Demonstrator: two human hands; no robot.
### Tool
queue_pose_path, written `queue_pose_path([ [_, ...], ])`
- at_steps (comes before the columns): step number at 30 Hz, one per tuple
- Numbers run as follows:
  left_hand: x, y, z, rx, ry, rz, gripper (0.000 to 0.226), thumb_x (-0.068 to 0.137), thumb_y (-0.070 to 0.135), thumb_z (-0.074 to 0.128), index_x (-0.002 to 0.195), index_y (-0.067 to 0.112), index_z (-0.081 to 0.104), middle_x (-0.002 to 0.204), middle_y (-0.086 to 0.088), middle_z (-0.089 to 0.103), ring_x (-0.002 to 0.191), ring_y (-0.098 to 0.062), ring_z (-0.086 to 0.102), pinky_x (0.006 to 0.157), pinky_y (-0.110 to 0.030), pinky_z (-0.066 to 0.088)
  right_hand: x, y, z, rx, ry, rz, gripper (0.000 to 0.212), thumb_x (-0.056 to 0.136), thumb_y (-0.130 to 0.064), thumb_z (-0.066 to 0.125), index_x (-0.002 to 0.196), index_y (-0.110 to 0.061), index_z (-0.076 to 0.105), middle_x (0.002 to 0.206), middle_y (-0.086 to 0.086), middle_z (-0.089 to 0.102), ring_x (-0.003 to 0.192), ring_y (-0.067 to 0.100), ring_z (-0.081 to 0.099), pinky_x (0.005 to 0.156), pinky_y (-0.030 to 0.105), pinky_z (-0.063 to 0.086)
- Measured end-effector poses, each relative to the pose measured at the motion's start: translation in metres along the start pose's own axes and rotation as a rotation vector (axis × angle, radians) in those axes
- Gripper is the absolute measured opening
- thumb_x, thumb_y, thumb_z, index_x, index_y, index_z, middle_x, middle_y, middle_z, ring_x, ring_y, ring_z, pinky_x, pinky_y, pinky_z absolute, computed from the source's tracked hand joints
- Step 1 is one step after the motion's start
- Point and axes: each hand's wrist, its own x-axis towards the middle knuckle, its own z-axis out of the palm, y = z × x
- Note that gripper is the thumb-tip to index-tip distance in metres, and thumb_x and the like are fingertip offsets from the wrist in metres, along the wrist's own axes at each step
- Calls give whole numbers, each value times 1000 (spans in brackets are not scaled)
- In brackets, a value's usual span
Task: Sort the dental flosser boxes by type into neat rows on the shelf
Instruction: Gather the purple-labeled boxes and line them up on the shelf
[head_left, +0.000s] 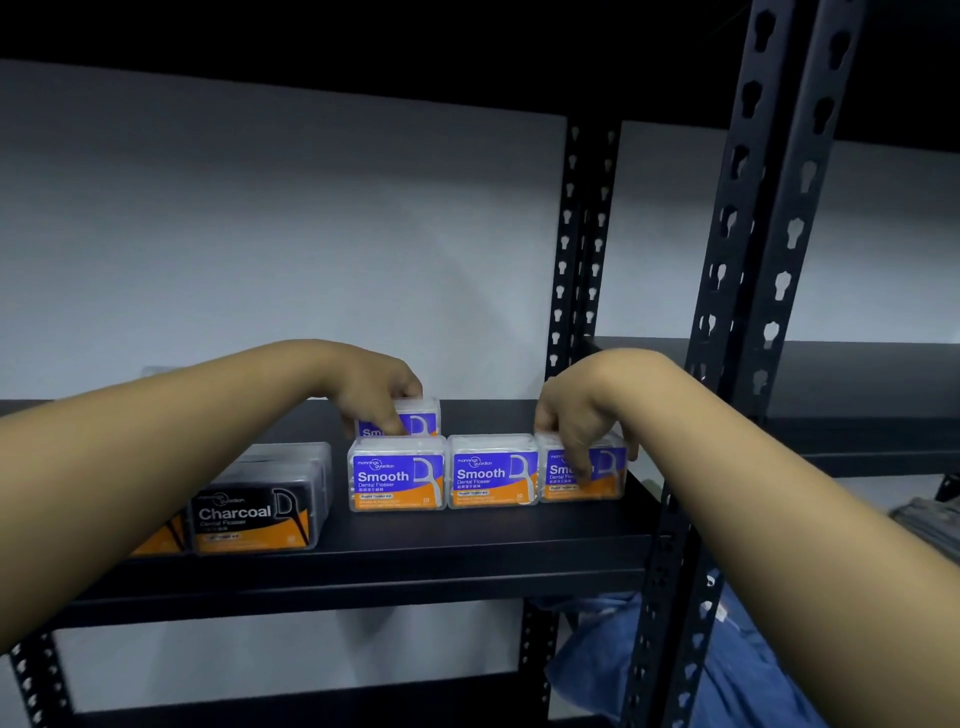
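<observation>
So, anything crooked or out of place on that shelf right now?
One Smooth box sits behind the front row of three, under the left hand. The rightmost Smooth box, under the right hand, looks slightly angled. Charcoal boxes sit separately, left.

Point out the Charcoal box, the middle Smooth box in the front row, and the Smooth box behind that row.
Charcoal box (253, 522), head view, front label.
Middle Smooth box (492, 478), head view, front label.
Rear Smooth box (423, 422), head view, visible front face.

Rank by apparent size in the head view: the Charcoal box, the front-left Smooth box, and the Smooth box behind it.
1. Charcoal box: looks largest, though it sits nearest the camera, so true size is unsure.
2. Front-left Smooth box: slightly smaller.
3. Rear Smooth box: smallest, but partly hidden by the left hand and farther back.
</observation>
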Motion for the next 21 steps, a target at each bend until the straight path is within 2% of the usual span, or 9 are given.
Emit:
queue_pose_path([
  [2,1,-2,1,-5,-18,4,20,88,19,75,103,21,62,98,4,74,92,-18,73,79,-38,62,0,2,2,49,7,-10,59,85,-17,83,140,-23,61,138,5,61,106,26,61,51,26,52],
  [6,2,-6,3,-18,-47,0,24,85,23,79,102,22,62,99,4,73,89,-16,71,79,-36,61,-4,3,5,133,37,-26,63,85,-21,84,142,-27,58,133,0,61,104,22,61,59,28,54],
  [7,2,-6,3,-20,-49,-5,27,85,24,79,105,20,62,102,2,73,90,-16,71,79,-36,61,-5,4,4,151,48,-39,65,84,-23,84,143,-28,56,134,-1,60,106,21,62,65,30,57],
  [9,2,-8,2,-24,-33,-10,32,85,23,79,111,16,62,103,0,72,90,-17,71,77,-34,61,-8,5,4,203,92,-77,71,83,-30,84,147,-33,51,140,-2,58,117,22,62,88,38,60],
  [11,0,-9,-2,-28,-8,-3,32,87,21,77,114,14,63,103,0,72,88,-17,71,74,-35,61,-11,6,5,304,214,-115,73,81,-41,83,146,-40,49,143,-5,56,126,23,59,104,44,54],
  [15,-3,-12,-6,-48,21,19,25,89,20,74,112,16,65,108,-4,74,91,-21,74,79,-43,62,-12,-9,21,488,432,-276,65,85,-55,76,144,-41,52,137,-12,61,122,13,60,103,35,49],
  [18,-5,-12,-5,-33,19,29,26,89,21,75,113,18,65,109,-4,74,91,-18,73,84,-46,62,-3,-25,39,535,482,-354,60,84,-55,74,140,-39,57,134,-12,65,119,10,62,106,37,51],
  [21,-6,-11,-6,-20,30,29,29,87,22,77,114,18,66,108,-3,75,94,-19,74,87,-47,61,5,-34,52,538,483,-369,51,78,-55,69,126,-39,62,119,-11,71,104,11,68,97,41,55],
])
